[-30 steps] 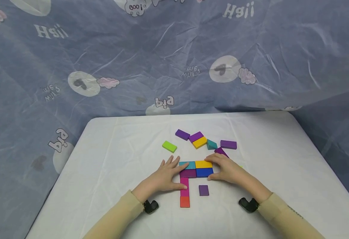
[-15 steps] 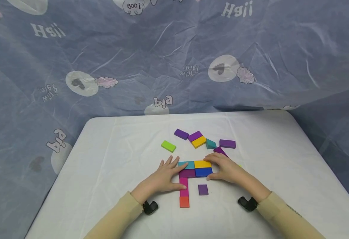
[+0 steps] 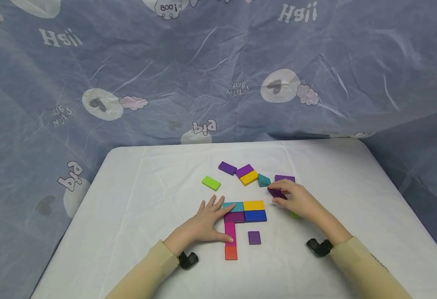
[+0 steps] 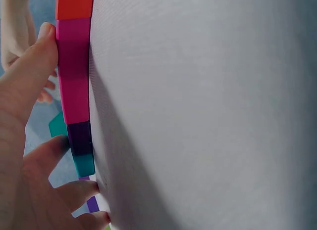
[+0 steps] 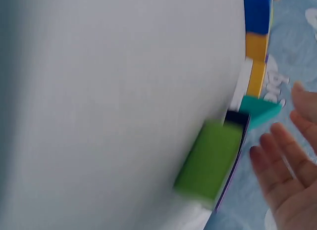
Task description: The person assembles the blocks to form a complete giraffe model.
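Right of centre, the right hand [image 3: 299,200], fingers parted, partly hides a flat dark-purple block [image 3: 276,193], contact unclear; the left hand [image 3: 205,222], splayed, overlaps a smooth turquoise rectangular block [image 3: 239,207] at lower centre.

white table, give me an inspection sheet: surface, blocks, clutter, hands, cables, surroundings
Surface: white table, faint creases
Blocks: red block, pink block, plum block, teal block, yellow block and blue block laid touching
Clutter: purple square and lime block apart from that group; more loose blocks beyond
Hands: left hand spread, touching laid blocks; right hand at dark purple block, contact unclear
Cables: nothing seen
Surroundings: blue-grey printed sheet behind the table
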{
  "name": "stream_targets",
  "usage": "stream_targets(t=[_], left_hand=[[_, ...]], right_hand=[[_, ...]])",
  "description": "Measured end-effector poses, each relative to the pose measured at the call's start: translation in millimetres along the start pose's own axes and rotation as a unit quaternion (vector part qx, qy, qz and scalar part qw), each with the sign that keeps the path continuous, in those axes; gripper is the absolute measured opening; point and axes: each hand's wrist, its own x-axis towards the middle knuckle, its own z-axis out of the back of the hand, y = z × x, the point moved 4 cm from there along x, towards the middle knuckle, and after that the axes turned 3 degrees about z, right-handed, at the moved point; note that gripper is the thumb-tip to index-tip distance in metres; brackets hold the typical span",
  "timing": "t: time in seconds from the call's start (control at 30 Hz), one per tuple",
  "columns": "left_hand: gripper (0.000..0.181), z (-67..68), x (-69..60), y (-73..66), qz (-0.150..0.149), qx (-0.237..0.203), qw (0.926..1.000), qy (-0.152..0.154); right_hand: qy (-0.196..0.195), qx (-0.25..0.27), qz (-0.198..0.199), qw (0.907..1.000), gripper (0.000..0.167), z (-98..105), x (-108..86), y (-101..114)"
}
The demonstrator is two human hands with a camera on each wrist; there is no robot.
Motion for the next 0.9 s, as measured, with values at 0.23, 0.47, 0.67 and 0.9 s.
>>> stream_targets(t=[0.23, 0.47, 0.67, 0.9], left_hand=[[0.097, -0.7, 0.7, 0.5, 0.003, -0.004, 1.0000, -0.001], [0.097, -1.1, -0.1, 0.2, 0.004, -0.013, 0.9999, -0.002], [0.097, -1.9, -0.2, -0.4, 0.006, -0.011, 0.9999, -0.005], [0.097, -1.6, 0.2, 0.2, 0.006, -0.010, 0.9999, -0.006]], right_hand=[[0.019, -0.027, -0.048, 0.9983, 0.050, 1.3, 5.2, -14.9], [0.031, -0.027, -0.053, 0.9978, 0.057, -3.4, 5.8, -10.4], [0.053, -0.031, -0.021, 0.9979, 0.061, -5.5, 5.2, -7.2], [0.074, -0.019, 0.003, 0.9971, 0.064, -8.6, 7.3, -8.1]])
